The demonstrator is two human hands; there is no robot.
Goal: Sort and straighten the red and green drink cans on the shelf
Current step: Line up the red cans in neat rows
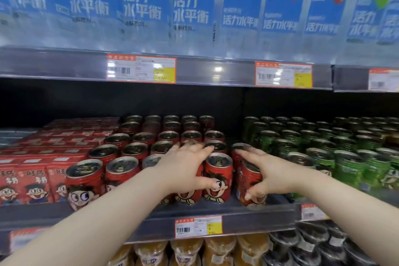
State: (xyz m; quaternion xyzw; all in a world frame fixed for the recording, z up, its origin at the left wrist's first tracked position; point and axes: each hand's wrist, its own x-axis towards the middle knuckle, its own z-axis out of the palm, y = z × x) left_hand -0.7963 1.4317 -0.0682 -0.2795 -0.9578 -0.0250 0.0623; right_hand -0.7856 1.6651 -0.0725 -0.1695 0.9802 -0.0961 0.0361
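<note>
Spotter A: Your left hand [185, 170] lies over the front-row can just left of the face can [218, 179]. Its fingers stretch flat across the can tops behind, and its thumb rests on the face can's front. The hand is spread, not clasping.

Spotter B: Your right hand [274, 173] is just right of the face can and grips the end can [246, 179]. The thumb hooks low round its front and the fingers reach over its top toward the can behind. That can shows side lettering outward. Whether it leans, I cannot tell.

Spotter A: The face can stands upright at the front edge of the shelf [216, 209], cartoon outward, between your two hands. The red cans [151, 142] stand in rows left of it and behind it.

Spotter B: The green cans [323, 142] fill the shelf right of the face can, past your right hand. A narrow gap parts them from the reds.

Spotter A: Far left of the face can sit red cartons [32, 179]. Above it hang blue-labelled bottles [194, 6]. Just below it a tag [198, 227] is fixed to the shelf edge, with yellow jars [187, 250] lower still.
</note>
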